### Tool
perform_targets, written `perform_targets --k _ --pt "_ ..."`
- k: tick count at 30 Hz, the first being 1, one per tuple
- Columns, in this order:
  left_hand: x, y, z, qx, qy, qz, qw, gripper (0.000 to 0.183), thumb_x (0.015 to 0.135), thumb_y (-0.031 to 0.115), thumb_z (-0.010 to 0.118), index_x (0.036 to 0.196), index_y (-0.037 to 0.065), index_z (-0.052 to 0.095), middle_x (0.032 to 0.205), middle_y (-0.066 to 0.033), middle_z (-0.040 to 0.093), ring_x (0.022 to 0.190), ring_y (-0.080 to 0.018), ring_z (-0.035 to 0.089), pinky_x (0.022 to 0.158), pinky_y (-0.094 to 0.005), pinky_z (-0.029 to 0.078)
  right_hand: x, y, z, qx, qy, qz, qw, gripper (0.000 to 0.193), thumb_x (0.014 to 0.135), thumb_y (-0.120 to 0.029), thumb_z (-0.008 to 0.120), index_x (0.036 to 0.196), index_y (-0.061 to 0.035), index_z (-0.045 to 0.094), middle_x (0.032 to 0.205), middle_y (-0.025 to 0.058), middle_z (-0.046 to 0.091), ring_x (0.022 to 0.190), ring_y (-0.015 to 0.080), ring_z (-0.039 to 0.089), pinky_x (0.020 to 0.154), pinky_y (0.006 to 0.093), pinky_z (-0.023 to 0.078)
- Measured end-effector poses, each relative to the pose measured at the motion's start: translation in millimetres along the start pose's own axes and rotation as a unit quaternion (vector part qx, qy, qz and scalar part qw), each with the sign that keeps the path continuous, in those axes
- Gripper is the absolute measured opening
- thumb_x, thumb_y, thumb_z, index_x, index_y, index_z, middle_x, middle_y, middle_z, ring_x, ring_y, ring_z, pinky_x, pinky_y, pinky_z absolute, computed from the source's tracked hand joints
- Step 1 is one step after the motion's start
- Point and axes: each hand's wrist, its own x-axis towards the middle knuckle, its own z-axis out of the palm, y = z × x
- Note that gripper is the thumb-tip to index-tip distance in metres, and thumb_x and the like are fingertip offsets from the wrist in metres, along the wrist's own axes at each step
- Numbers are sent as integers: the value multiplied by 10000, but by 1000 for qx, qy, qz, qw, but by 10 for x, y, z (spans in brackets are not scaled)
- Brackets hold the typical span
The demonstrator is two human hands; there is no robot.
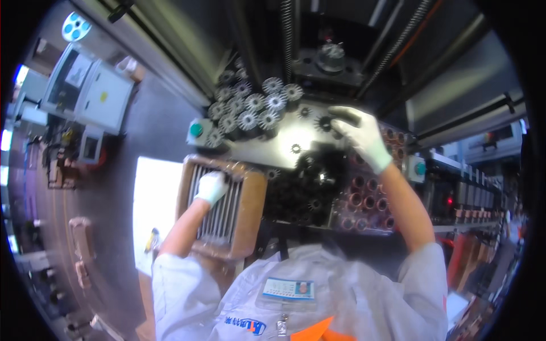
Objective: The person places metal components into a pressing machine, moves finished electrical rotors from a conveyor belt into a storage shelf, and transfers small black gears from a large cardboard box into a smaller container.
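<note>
My left hand (211, 188), in a white glove, reaches down into a cardboard box (251, 213) of long grey metal rods (227, 213) lying side by side. Its fingertips point down among the rods and are hidden. My right hand (359, 132), also gloved, hovers over the far right of a shiny metal work surface (278, 145). Thumb and forefinger are spread apart with nothing plainly held. Just left of the fingertips is a dark toothed disc (324, 123). Smaller dark toothed pieces (296, 149) lie nearby.
Silver finned cylinders (248, 119) crowd the far left of the surface. Dark parts (301, 190) are heaped in the middle, beside copper-coloured rings (368, 202) at right. Green buttons (196, 130) flank the station. A machine head (331, 58) stands behind, among metal posts.
</note>
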Motion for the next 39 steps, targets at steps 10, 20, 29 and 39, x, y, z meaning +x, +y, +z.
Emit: perform_targets --k 10,20,29,39 --pt "-286 234 -54 -237 82 -79 965 323 775 135 666 1077 24 630 876 -190 704 826 -363 690 775 -449 550 1275 -326 -498 -78 229 -169 955 303 917 -47 629 1205 27 688 899 51 720 696 66 605 611 227 485" --pt "-1367 -232 213 -512 -146 -109 839 517 929 414 732 1239 21 601 1025 -3 635 891 -118 565 836 -288 495 1557 -428 -517 -496 256 -192 807 507 886 -143 550 1391 -176 575 1171 200 642 946 411 681 911 451 544" --pt "507 1447 -1546 -454 29 31 890 591 913 264 727 1368 -49 517 1258 -196 648 1141 -247 631 987 -357 490 1238 -362 -628 -526 162 -174 816 452 933 -104 504 1373 -186 565 1122 191 596 988 368 655 869 455 537" --pt "2297 3375 -2934 -655 158 207 710 169 986 249 647 970 84 613 615 97 430 439 -24 363 396 -199 290 -1284 54 -1117 -455 155 -123 868 287 946 -157 602 1218 -90 665 1098 143 629 968 351 656 822 424 537"
